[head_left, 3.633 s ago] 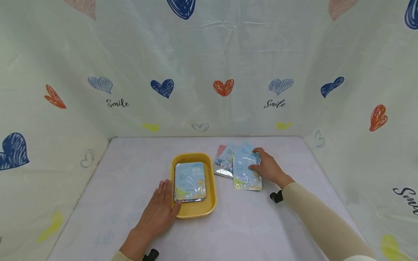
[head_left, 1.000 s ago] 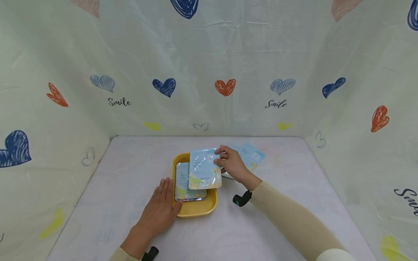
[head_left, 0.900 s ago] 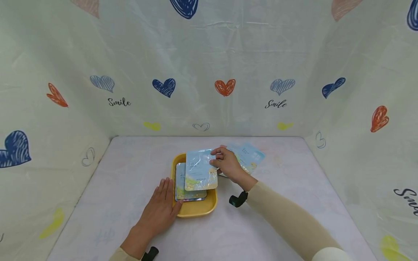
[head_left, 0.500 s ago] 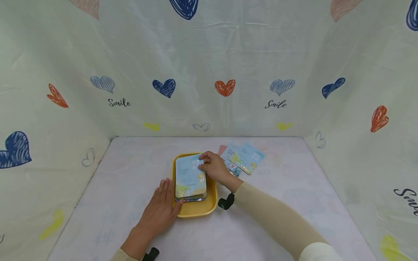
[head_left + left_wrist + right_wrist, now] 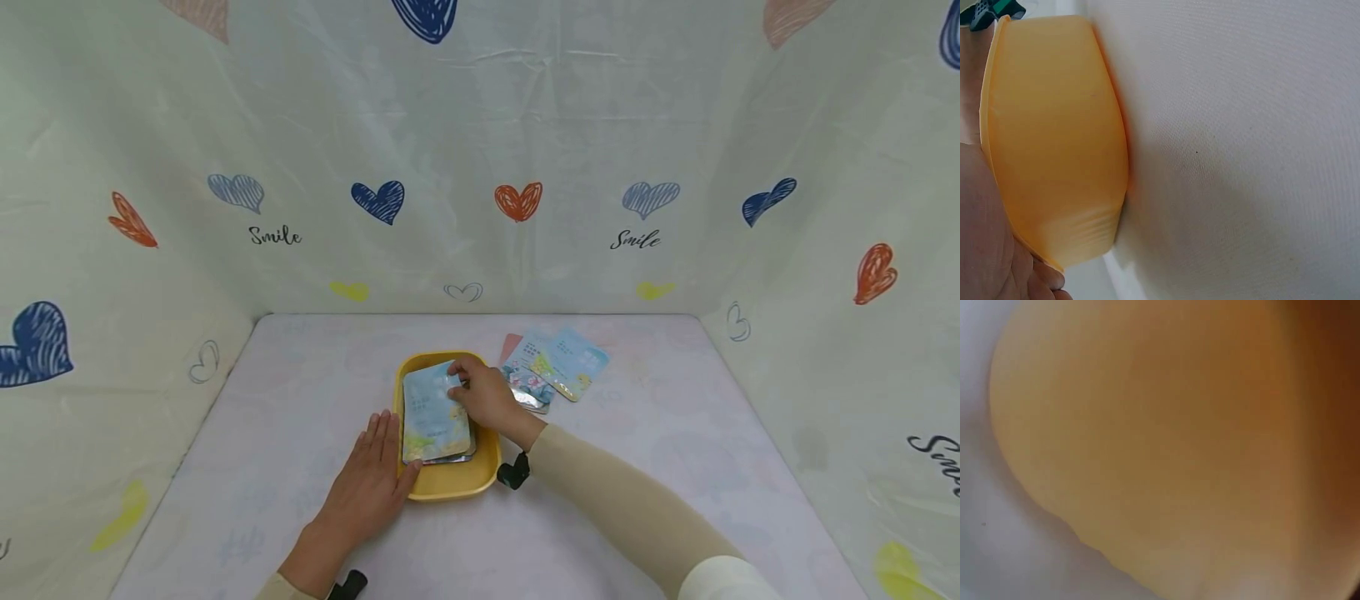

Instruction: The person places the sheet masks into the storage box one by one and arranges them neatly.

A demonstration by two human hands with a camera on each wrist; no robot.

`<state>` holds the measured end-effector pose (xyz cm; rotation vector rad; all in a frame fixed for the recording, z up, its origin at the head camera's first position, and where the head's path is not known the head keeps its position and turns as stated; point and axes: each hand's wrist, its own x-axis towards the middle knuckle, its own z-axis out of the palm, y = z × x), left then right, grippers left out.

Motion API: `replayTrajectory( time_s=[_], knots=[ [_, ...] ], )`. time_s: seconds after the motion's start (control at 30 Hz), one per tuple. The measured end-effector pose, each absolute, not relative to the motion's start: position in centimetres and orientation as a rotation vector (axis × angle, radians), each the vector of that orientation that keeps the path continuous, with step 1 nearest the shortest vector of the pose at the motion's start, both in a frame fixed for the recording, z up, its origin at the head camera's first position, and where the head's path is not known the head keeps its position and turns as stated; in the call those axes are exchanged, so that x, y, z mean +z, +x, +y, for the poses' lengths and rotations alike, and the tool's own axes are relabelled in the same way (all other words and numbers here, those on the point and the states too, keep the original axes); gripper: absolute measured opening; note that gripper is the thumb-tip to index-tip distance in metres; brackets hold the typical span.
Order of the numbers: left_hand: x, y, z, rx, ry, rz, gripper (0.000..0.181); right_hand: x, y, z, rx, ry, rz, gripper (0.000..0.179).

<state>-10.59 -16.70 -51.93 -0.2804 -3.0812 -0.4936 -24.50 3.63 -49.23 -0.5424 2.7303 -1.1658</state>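
Observation:
In the head view, a yellow tray (image 5: 450, 492) stands on the table with a small pile of flat sachets inside. The top one is a shiny light-blue sachet (image 5: 433, 417), tilted slightly. My right hand (image 5: 491, 398) reaches over the tray's right rim and pinches that sachet's upper right edge between thumb and fingers. Beneath it, the edges of other sachets (image 5: 459, 457) peek out. My left hand (image 5: 360, 483) rests with straight fingers along the tray's left rim. The left wrist view has the tray's outer wall (image 5: 1054, 137) beside the hand; the right wrist view is a blurred yellow wall (image 5: 1135, 437).
Right of the tray, several sachets overlap: a blue one (image 5: 573, 365) on top, a floral one (image 5: 529, 382), a pink corner (image 5: 510, 343) and a silvery edge (image 5: 531, 402). A pale cloth (image 5: 315, 375) covers the table. Heart-printed curtains (image 5: 450, 250) enclose it.
My right hand has carried a blue sachet from the pile at the right, leftward and down onto the sachets in the tray. My left hand has stayed at the tray's left rim.

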Motion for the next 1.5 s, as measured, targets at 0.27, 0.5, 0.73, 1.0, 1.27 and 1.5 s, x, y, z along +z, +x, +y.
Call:
replayTrajectory(
  time_s=[0.27, 0.5, 0.73, 1.0, 1.27, 1.5],
  knots=[
    [-52.0, -10.6, -16.7, -0.498, -0.275, -3.095, 0.086, -49.0, -24.5, 3.9, -1.095, -0.609, 2.772, 0.028],
    [-52.0, -10.6, -16.6, -0.495, -0.278, -3.091, 0.085, -49.2, -24.7, 4.1, -1.102, -0.56, 2.767, 0.038],
    [-52.0, -10.6, -16.6, -0.497, -0.276, -3.081, 0.085, -48.7, -24.5, 4.4, -1.06, -0.512, 2.837, 0.035],
    [-52.0, -10.6, -16.4, -0.493, -0.258, -3.089, 0.084, -48.3, -25.0, 5.9, -1.09, -0.441, 2.934, 0.025],
    [-51.9, -10.5, -16.4, -0.523, -0.242, -3.091, 0.084, -48.8, -27.6, 11.5, -0.93, -0.526, 3.107, 0.037],
    [-51.7, -10.4, -16.4, -0.521, -0.246, -3.095, 0.084, -50.7, -29.1, 16.7, -0.474, -0.484, 3.139, 0.06]
  ],
)
